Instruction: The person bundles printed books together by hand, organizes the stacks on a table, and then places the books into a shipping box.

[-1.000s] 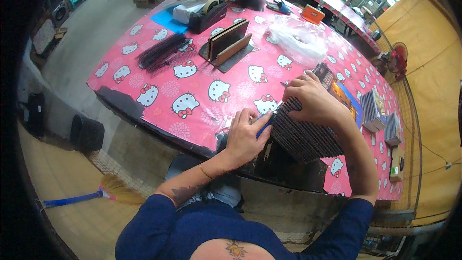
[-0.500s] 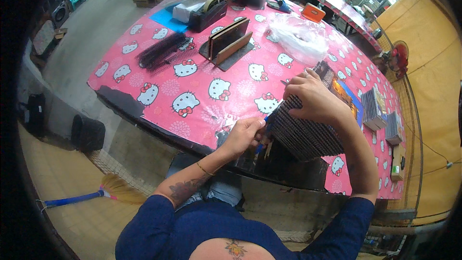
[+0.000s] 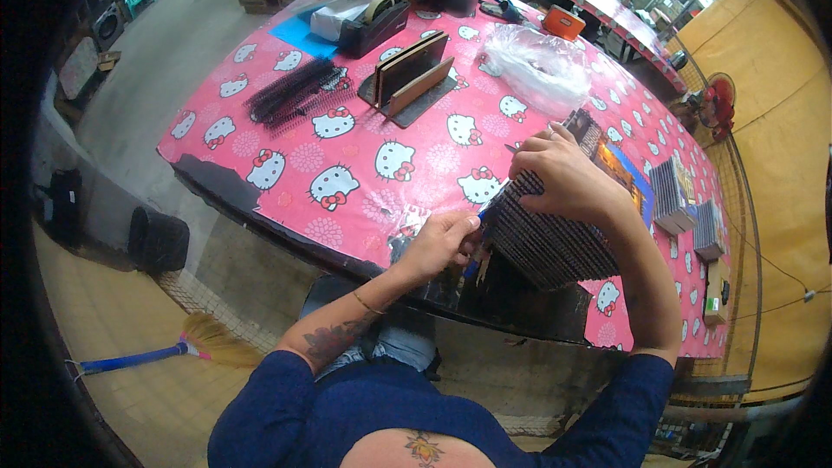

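A thick stack of wire-bound booklets (image 3: 555, 238) with black coil spines leans at the near right edge of the table. My right hand (image 3: 563, 169) is curled over its top, fingers bent down on the spines. A colourful picture cover (image 3: 617, 172) shows beyond that hand. My left hand (image 3: 448, 241) is closed at the stack's left corner, thumb and finger pinched on a small blue thing; its kind is too hidden to tell. Loose black binding wires (image 3: 293, 94) lie at the table's left. A wooden upright holder (image 3: 414, 78) stands beyond my hands.
A pink patterned cloth covers the table (image 3: 381, 165). Toward the back are a tape dispenser (image 3: 374, 30), a clear plastic bag (image 3: 537, 65) and an orange case (image 3: 563, 23). More booklet stacks (image 3: 672, 195) stand on the right. A broom (image 3: 204, 342) is at lower left.
My left hand has shifted very slightly at the stack's corner; the right has stayed in place. Behind the table, a person in blue and a grey stack of sheets have come into view.
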`<state>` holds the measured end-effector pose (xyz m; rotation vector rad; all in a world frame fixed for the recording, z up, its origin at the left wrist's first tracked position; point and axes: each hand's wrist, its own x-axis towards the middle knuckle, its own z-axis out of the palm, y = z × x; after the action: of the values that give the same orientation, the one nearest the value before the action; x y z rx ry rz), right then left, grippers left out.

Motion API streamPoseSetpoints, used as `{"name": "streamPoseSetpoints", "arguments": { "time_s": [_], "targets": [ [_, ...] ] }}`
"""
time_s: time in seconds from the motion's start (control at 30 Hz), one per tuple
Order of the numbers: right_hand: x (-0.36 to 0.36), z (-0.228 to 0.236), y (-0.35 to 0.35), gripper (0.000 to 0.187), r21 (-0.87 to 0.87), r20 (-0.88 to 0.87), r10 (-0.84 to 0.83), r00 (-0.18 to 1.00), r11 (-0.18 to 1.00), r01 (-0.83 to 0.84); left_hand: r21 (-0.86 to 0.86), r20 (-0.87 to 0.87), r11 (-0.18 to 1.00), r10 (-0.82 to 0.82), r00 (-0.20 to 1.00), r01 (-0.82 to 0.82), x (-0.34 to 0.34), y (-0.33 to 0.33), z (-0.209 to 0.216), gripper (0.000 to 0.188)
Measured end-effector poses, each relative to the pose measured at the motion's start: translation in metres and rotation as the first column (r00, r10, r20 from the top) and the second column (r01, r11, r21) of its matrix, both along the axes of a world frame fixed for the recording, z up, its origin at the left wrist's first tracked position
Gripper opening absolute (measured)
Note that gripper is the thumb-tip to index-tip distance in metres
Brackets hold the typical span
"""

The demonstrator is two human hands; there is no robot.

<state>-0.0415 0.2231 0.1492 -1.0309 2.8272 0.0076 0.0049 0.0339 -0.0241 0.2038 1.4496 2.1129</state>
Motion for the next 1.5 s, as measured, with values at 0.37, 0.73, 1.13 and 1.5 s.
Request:
{"name": "streamPoseSetpoints", "arguments": {
  "time_s": [0.37,0.73,1.13,1.5],
  "targets": [
    [0.001,0.000,0.001,0.032,0.010,-0.002,-0.010,1.000,1.000,0.010,-0.114,-0.238,0.989,0.067,0.969,-0.097,0.005,0.000,0.016,0.028],
    [0.001,-0.001,0.002,0.032,-0.010,-0.011,0.006,1.000,1.000,-0.006,-0.159,-0.347,0.963,0.153,0.925,-0.219,0.009,0.006,-0.002,0.028],
    [0.001,-0.002,0.002,0.031,-0.025,-0.022,0.006,1.000,1.000,-0.007,-0.086,-0.128,0.991,0.096,0.987,-0.107,0.010,0.005,-0.012,0.028],
    [0.001,-0.002,0.002,0.030,-0.022,-0.016,0.005,1.000,1.000,-0.005,-0.328,-0.615,0.860,0.120,0.779,-0.391,0.009,0.003,-0.007,0.031]
  ]
}}
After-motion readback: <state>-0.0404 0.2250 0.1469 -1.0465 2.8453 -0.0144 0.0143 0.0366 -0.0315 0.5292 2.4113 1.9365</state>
